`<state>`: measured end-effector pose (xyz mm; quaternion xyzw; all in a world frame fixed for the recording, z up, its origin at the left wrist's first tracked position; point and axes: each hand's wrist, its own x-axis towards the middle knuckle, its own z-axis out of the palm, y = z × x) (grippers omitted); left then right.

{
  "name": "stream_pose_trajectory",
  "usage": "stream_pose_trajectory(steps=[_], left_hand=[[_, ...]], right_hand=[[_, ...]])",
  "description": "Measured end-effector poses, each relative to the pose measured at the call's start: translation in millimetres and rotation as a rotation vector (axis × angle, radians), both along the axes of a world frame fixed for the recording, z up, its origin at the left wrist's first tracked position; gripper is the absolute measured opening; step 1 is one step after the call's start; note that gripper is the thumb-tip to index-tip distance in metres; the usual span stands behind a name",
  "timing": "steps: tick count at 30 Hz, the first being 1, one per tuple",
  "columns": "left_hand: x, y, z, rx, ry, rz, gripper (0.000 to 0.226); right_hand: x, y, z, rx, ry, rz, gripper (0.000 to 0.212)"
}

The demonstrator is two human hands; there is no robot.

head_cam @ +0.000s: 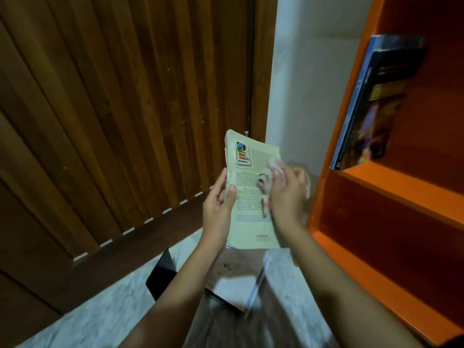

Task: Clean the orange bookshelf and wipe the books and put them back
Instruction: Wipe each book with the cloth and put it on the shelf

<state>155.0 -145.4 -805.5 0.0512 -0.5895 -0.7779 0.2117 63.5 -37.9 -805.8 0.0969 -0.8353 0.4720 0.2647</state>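
Observation:
A pale yellow paperback (251, 222) is held up in the middle of the view, its printed back cover facing me. My left hand (219, 204) grips its left edge, thumb on the cover. My right hand (288, 194) holds a crumpled white cloth (268, 179) against the cover; hand and cloth are blurred by motion. The orange bookshelf (391, 182) stands at the right. Two or three dark books (371, 104) lean upright in its upper compartment; the lower compartments show no books.
A brown slatted wooden door (113, 109) fills the left. A pale wall strip (306, 84) separates it from the shelf. Below my hands, a stack of books (238, 285) and a black flat object (160, 277) lie on the light floor.

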Motion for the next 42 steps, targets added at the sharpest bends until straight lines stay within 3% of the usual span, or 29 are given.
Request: stream_pose_trajectory(steps=[4, 8, 10, 12, 15, 17, 19, 22, 26, 29, 32, 34, 39, 42], left_hand=[[-4.0, 4.9, 14.4, 0.108, 0.03, 0.016, 0.048], [-1.4, 9.7, 19.3, 0.212, 0.038, 0.04, 0.05], [-2.6, 15.7, 21.8, 0.258, 0.037, 0.066, 0.049], [-5.0, 18.9, 23.8, 0.294, 0.026, 0.106, 0.048], [-8.4, 12.9, 21.1, 0.312, 0.003, 0.143, 0.045], [-7.3, 6.4, 19.6, 0.42, 0.03, 0.101, 0.045], [-5.0, 1.0, 19.1, 0.461, 0.048, 0.077, 0.046], [-3.1, -3.4, 20.5, 0.44, 0.06, 0.089, 0.048], [-0.8, -13.4, 24.8, 0.405, 0.079, 0.067, 0.048], [3.9, -18.0, 28.2, 0.353, 0.091, 0.011, 0.05], [6.2, -15.9, 31.1, 0.339, 0.106, -0.027, 0.048], [6.2, -15.6, 32.3, 0.334, 0.116, -0.048, 0.046], [5.3, -13.8, 31.7, 0.248, 0.109, -0.08, 0.045], [1.8, -12.0, 35.1, 0.166, 0.095, -0.04, 0.045]], right_hand=[[32.0, 4.0, -5.8, 0.142, 0.354, 0.353, 0.029], [6.3, 30.7, -2.4, -0.086, -0.017, 0.088, 0.03], [11.1, 28.0, -2.4, -0.077, -0.085, 0.028, 0.03], [38.6, 13.6, -0.9, -0.031, 0.026, 0.154, 0.029], [79.2, 3.9, -26.4, 0.109, 0.343, 0.346, 0.031], [79.2, 14.1, -46.9, 0.161, 0.47, 0.347, 0.031], [69.8, 24.9, -52.3, 0.17, 0.466, 0.257, 0.032], [59.4, 27.5, -38.8, 0.123, 0.334, 0.085, 0.031], [41.0, 31.3, -14.8, -0.032, 0.119, 0.12, 0.034], [29.6, 40.6, 6.2, -0.269, -0.11, 0.294, 0.033], [27.5, 49.8, 15.8, -0.484, -0.407, 0.61, 0.035], [25.8, 53.2, 10.7, -0.584, -0.526, 0.787, 0.048], [30.7, 55.3, -5.7, -0.847, -0.659, 0.963, 0.089], [36.3, 55.4, -9.1, -0.94, -0.596, 0.921, 0.08]])
